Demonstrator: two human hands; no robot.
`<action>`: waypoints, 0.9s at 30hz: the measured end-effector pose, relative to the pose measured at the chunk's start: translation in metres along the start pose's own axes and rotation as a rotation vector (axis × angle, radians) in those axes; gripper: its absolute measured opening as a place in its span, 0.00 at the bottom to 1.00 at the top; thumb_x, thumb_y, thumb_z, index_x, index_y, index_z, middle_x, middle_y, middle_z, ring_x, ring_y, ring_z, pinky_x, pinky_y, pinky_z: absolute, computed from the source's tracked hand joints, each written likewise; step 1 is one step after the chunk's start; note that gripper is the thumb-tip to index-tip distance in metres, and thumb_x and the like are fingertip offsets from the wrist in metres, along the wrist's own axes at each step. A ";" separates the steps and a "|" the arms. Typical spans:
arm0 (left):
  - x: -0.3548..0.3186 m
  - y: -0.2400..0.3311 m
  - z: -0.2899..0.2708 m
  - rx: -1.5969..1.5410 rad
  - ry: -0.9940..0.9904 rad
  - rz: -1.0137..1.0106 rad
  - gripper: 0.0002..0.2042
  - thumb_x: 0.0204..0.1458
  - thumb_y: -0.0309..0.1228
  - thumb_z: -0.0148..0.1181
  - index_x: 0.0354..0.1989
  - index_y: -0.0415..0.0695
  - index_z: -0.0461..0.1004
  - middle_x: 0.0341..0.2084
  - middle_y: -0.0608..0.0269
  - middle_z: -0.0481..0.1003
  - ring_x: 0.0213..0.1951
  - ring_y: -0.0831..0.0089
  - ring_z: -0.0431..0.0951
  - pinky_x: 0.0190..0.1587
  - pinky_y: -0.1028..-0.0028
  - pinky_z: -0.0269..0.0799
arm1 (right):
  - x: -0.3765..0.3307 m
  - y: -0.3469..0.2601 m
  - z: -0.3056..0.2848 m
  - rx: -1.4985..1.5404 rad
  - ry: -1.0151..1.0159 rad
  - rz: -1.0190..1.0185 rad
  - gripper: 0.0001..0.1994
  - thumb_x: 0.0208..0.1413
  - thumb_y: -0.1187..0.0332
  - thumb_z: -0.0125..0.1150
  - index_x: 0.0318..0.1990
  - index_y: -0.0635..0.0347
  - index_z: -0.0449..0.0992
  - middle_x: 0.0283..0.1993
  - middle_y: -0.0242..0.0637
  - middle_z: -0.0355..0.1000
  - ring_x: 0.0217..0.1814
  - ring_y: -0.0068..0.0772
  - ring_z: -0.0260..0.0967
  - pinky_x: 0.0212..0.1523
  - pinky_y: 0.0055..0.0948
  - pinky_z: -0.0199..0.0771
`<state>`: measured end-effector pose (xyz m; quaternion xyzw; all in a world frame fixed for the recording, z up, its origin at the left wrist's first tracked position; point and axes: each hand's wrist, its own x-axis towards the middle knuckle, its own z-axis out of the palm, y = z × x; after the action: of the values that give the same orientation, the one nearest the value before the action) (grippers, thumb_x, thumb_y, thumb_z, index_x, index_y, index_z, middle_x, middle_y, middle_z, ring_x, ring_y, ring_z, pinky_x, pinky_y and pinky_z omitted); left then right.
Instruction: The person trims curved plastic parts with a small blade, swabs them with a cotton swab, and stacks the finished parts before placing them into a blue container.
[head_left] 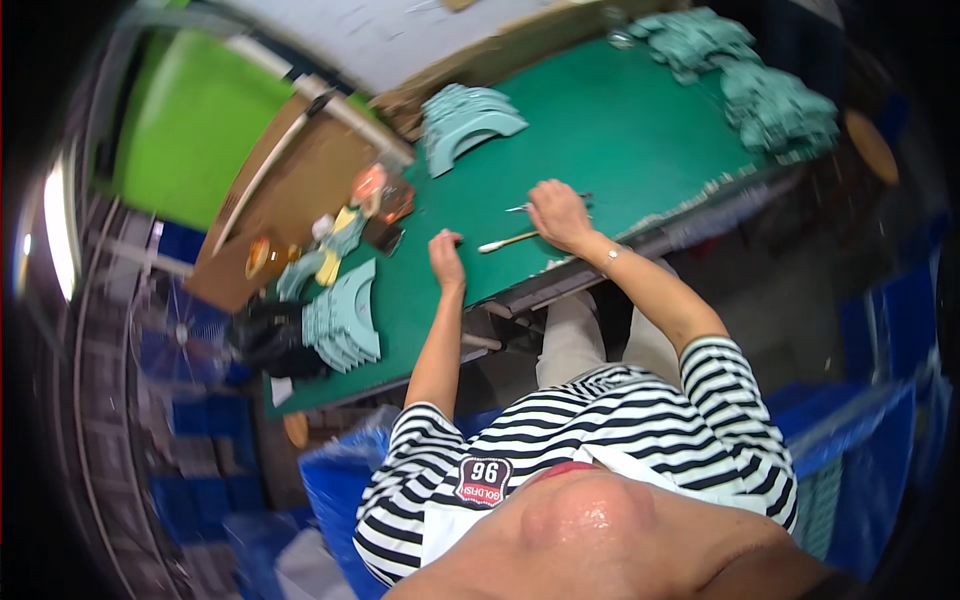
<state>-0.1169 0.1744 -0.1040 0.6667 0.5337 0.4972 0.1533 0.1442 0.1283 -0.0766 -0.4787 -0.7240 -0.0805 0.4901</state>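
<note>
A green-topped work table (610,130) runs slantwise across the view. A fanned stack of pale teal arched pieces (462,122) lies at its 11 o'clock edge, and larger heaps of the same teal pieces (745,75) crowd the 1 o'clock corner. Toward 8 o'clock another stack of curved teal pieces (343,315) rests beside a dark bundle (272,340). Around 9 o'clock sit a small orange-and-brown clutter (378,195) and a roll of tape (260,257). Near the middle front edge lie a light wooden-handled tool (508,242) and a thin metal tool (522,207), with both hands resting on the mat.
</note>
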 end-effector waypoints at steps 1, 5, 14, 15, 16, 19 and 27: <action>-0.003 0.007 0.002 0.021 -0.020 -0.008 0.19 0.60 0.38 0.40 0.24 0.39 0.72 0.26 0.57 0.70 0.33 0.66 0.69 0.41 0.69 0.64 | -0.002 0.000 -0.002 0.020 -0.016 -0.057 0.07 0.48 0.68 0.54 0.31 0.60 0.65 0.31 0.41 0.62 0.35 0.42 0.61 0.36 0.39 0.62; -0.007 0.017 0.000 0.067 0.006 -0.010 0.18 0.59 0.39 0.43 0.24 0.40 0.72 0.27 0.55 0.68 0.36 0.61 0.67 0.43 0.67 0.62 | 0.000 -0.004 -0.005 -0.055 -0.037 -0.081 0.07 0.48 0.69 0.54 0.32 0.60 0.64 0.31 0.42 0.62 0.35 0.42 0.61 0.36 0.38 0.62; -0.007 0.011 0.008 0.197 0.046 0.044 0.17 0.56 0.42 0.48 0.28 0.39 0.70 0.33 0.51 0.65 0.39 0.58 0.66 0.45 0.65 0.62 | 0.001 0.001 -0.002 -0.038 -0.059 -0.055 0.06 0.49 0.70 0.53 0.32 0.60 0.64 0.32 0.42 0.62 0.36 0.43 0.61 0.36 0.38 0.62; -0.006 0.010 0.009 0.236 0.047 0.066 0.17 0.55 0.42 0.49 0.28 0.39 0.70 0.33 0.51 0.64 0.39 0.57 0.66 0.45 0.64 0.61 | 0.000 0.001 -0.002 -0.040 -0.049 -0.033 0.05 0.49 0.71 0.52 0.32 0.61 0.64 0.32 0.42 0.62 0.36 0.43 0.61 0.36 0.39 0.62; -0.006 0.010 0.011 0.296 0.071 0.107 0.18 0.57 0.41 0.46 0.24 0.42 0.73 0.32 0.53 0.65 0.39 0.60 0.65 0.45 0.66 0.61 | 0.000 0.001 -0.001 -0.039 -0.060 -0.037 0.05 0.49 0.71 0.52 0.32 0.61 0.64 0.32 0.42 0.62 0.36 0.43 0.61 0.36 0.39 0.62; -0.009 0.016 0.012 0.368 0.047 0.097 0.18 0.57 0.42 0.46 0.24 0.42 0.72 0.33 0.52 0.65 0.39 0.58 0.65 0.45 0.65 0.61 | 0.000 0.003 0.000 -0.042 -0.034 -0.006 0.05 0.49 0.72 0.51 0.33 0.61 0.65 0.32 0.42 0.63 0.37 0.43 0.61 0.37 0.39 0.62; -0.010 0.026 0.010 0.328 0.001 0.047 0.17 0.54 0.45 0.49 0.27 0.41 0.70 0.34 0.51 0.64 0.40 0.56 0.64 0.45 0.63 0.60 | 0.001 0.003 0.000 -0.069 -0.017 0.036 0.05 0.47 0.75 0.52 0.33 0.61 0.65 0.33 0.42 0.63 0.37 0.43 0.61 0.37 0.38 0.60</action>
<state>-0.0934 0.1593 -0.0947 0.6949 0.5918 0.4074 0.0305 0.1469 0.1304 -0.0772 -0.5089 -0.7162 -0.0924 0.4686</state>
